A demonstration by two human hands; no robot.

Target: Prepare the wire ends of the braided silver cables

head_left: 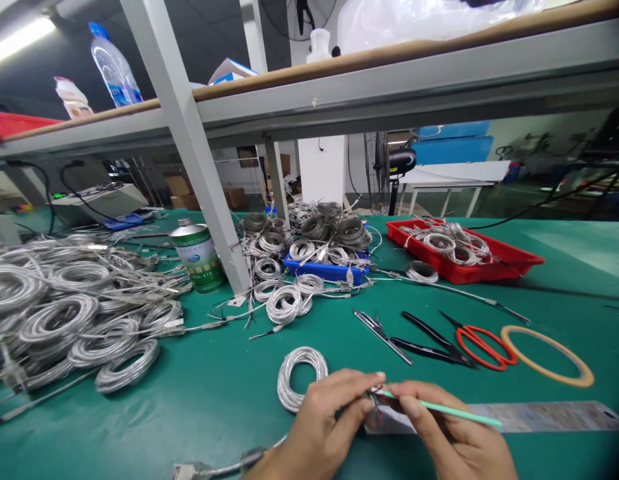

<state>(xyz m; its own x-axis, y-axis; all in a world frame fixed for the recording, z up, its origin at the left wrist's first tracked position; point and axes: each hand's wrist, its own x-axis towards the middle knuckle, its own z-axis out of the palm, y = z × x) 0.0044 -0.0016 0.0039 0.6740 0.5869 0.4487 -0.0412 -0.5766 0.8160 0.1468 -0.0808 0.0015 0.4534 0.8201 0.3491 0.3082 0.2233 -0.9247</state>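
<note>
My left hand (324, 423) is closed in a pinch on the end of a grey cable, where thin dark and red wires (377, 410) stick out. The fingers cover most of this end. Closed round a slim mint-green stick-like tool (462, 413), my right hand (452, 437) brings its tip against the wires at the left fingertips. A silvery coil of cable (285, 383) lies just beyond my left hand, and a cable piece with a plug (189, 472) shows at the bottom. Beneath the right hand runs a steel ruler (549, 417).
Tweezers (382, 335), black-handled pliers (429, 343), orange-handled scissors (482, 347) and a tape ring (549, 357) lie beyond. Coiled cables (59, 320) heap at left. Behind are a green can (202, 260), blue tray (324, 271), red tray (509, 267) and shelf post (194, 153).
</note>
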